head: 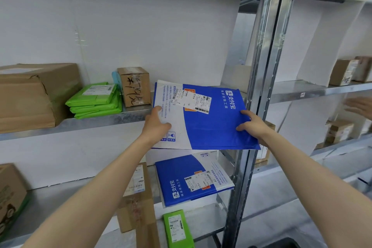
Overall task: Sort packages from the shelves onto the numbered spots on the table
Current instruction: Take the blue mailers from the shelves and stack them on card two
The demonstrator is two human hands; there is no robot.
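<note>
A flat blue and white mailer (209, 125) with a shipping label is held in the air in front of the middle shelf (96, 121). My left hand (157, 125) grips its white left edge, thumb on top. My right hand (253, 127) grips its blue right edge. The mailer tilts slightly down toward me. A second blue and white mailer (191, 179) lies flat on the lower shelf (205, 219) directly below. No table or numbered spots are in view.
On the middle shelf stand a large cardboard box (34, 94), stacked green mailers (96, 100) and a small marked box (134, 86). A flat carton (136, 203) and a green mailer (177, 229) lie below. A steel upright (259, 86) stands right. Another person's hand (360, 106) reaches in at far right.
</note>
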